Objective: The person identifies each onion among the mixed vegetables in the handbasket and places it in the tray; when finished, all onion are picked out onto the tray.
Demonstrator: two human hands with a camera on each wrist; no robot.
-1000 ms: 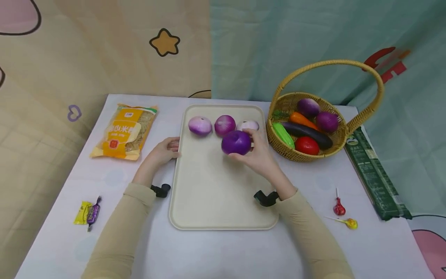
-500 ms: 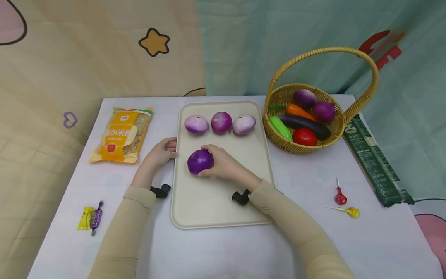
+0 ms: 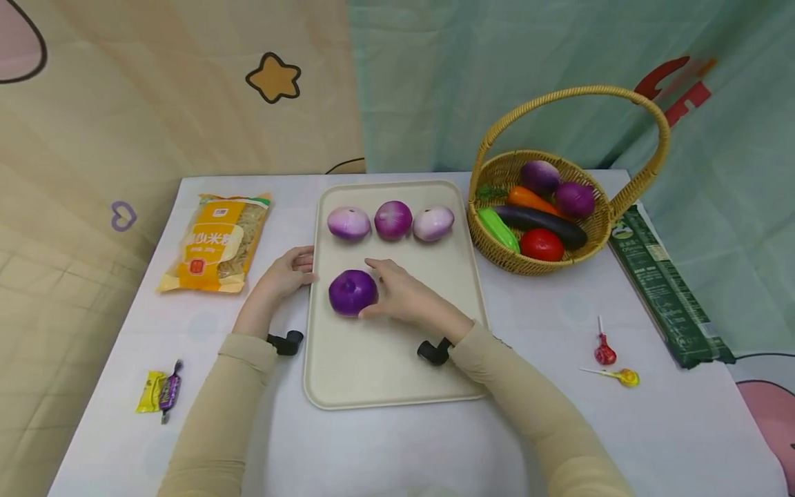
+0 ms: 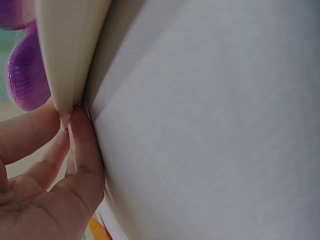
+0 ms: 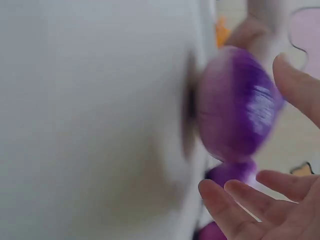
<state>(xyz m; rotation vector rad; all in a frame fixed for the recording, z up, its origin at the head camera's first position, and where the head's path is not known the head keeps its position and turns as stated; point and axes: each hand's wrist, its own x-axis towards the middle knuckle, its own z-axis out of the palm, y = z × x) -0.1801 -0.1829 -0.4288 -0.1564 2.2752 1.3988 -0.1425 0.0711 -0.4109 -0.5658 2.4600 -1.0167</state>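
The deep purple round onion (image 3: 352, 293) is sitting on the cream rectangular plastic tray (image 3: 397, 373), in its near-left part, in front of a row of three paler onions; the right hand (image 3: 404, 297) is lying just beside it on its right, fingers spread and relaxed, gripping nothing; in the right wrist view the fingers (image 5: 295, 85) are standing apart from the onion (image 5: 235, 102), though whether a fingertip is grazing it cannot be told. The left hand (image 3: 282, 276) is resting at the tray's left edge; in the left wrist view its fingers (image 4: 75, 145) are pinching the rim of the tray (image 4: 62, 55).

The row at the far end of the tray is made up of a pale purple-and-white onion (image 3: 349, 223), a pinkish purple onion (image 3: 393, 219) and a whitish lilac onion (image 3: 433, 223); a woven wicker basket with a tall handle (image 3: 596, 238) is standing to the right of the tray, holding toy vegetables; a yellow packet of noodles (image 3: 214, 241) is lying to the left; the white table (image 3: 621, 428) is also bearing a dark green long packet (image 3: 667, 286), a red lollipop (image 3: 604, 352), a yellow lollipop (image 3: 621, 376) and two wrapped sweets (image 3: 159, 392).
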